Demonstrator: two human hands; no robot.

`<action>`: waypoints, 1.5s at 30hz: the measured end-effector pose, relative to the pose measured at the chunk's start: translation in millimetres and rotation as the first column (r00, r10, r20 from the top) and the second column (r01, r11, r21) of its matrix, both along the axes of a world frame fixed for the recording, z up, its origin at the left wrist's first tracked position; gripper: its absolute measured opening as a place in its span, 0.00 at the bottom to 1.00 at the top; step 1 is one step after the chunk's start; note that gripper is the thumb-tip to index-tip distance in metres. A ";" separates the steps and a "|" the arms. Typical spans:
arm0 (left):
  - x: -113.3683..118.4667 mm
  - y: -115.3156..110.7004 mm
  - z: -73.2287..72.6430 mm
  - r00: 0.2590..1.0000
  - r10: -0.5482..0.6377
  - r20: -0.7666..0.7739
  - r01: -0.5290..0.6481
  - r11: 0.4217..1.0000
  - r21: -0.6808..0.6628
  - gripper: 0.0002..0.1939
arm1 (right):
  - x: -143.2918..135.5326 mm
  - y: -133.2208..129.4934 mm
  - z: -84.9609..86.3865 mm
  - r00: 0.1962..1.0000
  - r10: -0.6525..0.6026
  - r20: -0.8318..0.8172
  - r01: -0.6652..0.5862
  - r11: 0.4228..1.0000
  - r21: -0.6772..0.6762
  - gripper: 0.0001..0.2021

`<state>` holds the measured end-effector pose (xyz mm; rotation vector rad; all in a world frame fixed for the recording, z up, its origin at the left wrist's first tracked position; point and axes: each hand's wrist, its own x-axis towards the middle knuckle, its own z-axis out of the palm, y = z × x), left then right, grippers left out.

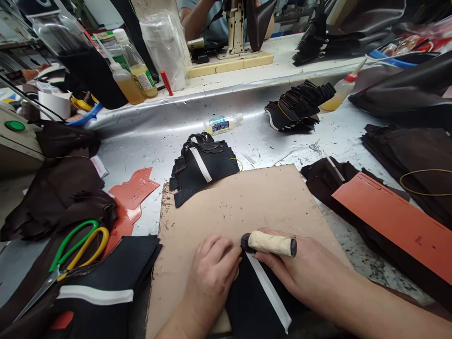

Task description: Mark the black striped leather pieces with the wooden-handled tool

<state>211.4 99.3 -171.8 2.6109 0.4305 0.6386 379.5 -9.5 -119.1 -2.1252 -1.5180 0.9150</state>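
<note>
Black panel (247, 306) is lying on the near part of the board (268, 202), with a white strip (270, 293) running slantwise down it. My right hand (303, 268) is grasping the tool (270, 242) by its pale wrapped handle, and the tool's dark head is sitting at the panel's upper end, by the top of the strip. My left hand (215, 270) is resting at the panel's left edge, fingers bent, tips near the tool head; whether they are pinching or only pressing, I cannot tell.

A black stack (226, 165) is lying across the board's far left corner. To the left, scissors (57, 274) are lying beside another black piece (106, 263); orange templates (132, 188) are lying just beyond. To the right, an orange sheet (395, 226) is covering part of a dark pile (319, 183). Farther back, a clear bottle (222, 125) is lying on its side, and a bound bundle (296, 106) is sitting near a red-necked bottle (341, 92).
</note>
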 end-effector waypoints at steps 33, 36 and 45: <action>7.6 -4.0 3.5 0.977 0.194 -0.084 -0.211 0.898 -0.386 0.09 | 52.5 -21.3 -29.0 0.879 -0.359 0.315 0.225 0.893 0.390 0.14; 22.2 -11.7 7.8 0.975 0.157 -0.156 -0.214 0.856 -0.470 0.07 | 54.8 -33.7 -44.0 0.857 -0.388 0.338 0.244 0.885 0.396 0.15; 26.6 -14.5 35.5 0.937 0.106 -0.334 -0.350 0.340 -0.873 0.11 | 45.0 -39.7 -3.6 0.944 -0.016 0.329 -0.137 0.890 0.435 0.17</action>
